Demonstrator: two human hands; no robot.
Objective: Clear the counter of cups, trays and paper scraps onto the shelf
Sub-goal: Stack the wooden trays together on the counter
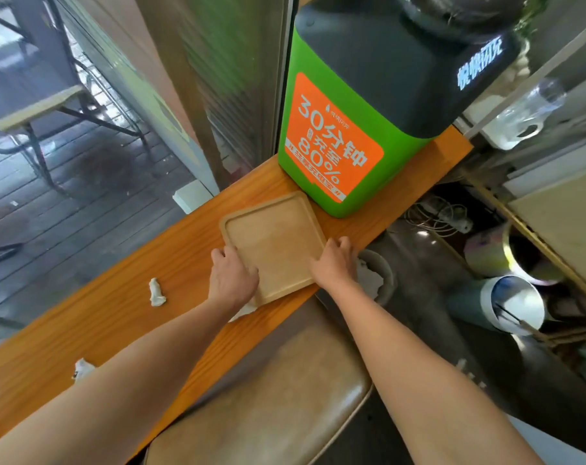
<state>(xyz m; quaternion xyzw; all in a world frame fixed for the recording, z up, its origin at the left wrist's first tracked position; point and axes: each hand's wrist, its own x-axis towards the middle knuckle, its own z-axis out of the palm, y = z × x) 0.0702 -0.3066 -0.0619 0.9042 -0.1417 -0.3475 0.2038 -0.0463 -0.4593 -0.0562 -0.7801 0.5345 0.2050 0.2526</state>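
The wooden tray (275,243) lies open side up on the orange wooden surface (117,297), with one corner at the surface's front edge. It is close to square with rounded corners. Its sides run roughly along and across the surface, and I cannot tell which side is longer.

Both hands are clamped on it. The left hand (233,275) curls over the rim on the near left side, and the right hand (335,260) grips the near right corner.

Just beyond the tray's far edge stands a green and black charging station (348,105) with an orange label, closing off that side. A paper scrap (243,312) pokes out from under the tray's near corner and the left wrist. A second scrap (157,293) lies to the left, and a third (83,369) sits beside the left forearm.

A tan padded stool (268,380) stands against the front edge. A bin (385,273) holding crumpled paper sits below the right hand.
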